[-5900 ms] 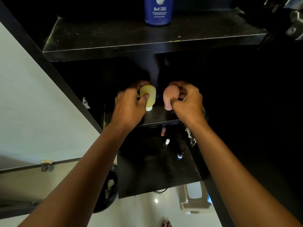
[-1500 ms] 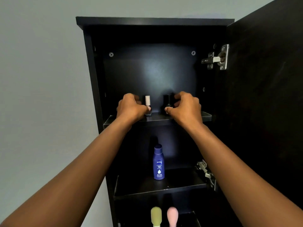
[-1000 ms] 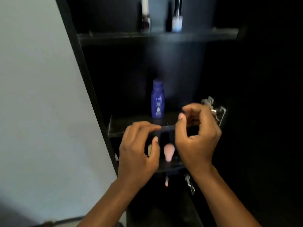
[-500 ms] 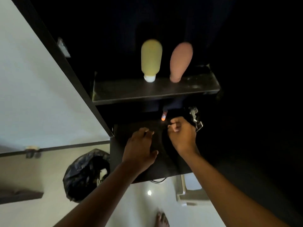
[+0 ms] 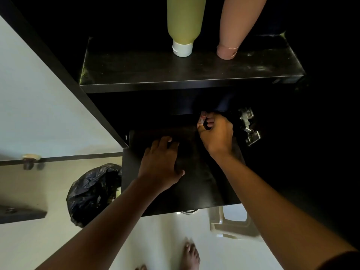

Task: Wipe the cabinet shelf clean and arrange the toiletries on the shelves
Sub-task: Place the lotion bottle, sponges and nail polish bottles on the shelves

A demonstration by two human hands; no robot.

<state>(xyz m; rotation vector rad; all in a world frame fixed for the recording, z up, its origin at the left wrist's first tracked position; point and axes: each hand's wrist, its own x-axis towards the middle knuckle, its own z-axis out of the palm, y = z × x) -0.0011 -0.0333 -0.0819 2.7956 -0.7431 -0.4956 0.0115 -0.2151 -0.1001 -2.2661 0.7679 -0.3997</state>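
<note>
You have two bottles, one yellow and one pink, at top centre; two shelves; one small tube at centre right; one hinge; one black bag at lower left.

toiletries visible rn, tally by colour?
Yellow-green squeeze bottle, cap down on the shelf: 1
Pink squeeze bottle, cap down: 1
Small orange-pink tube, pinched by right hand: 1
Total: 3
</note>
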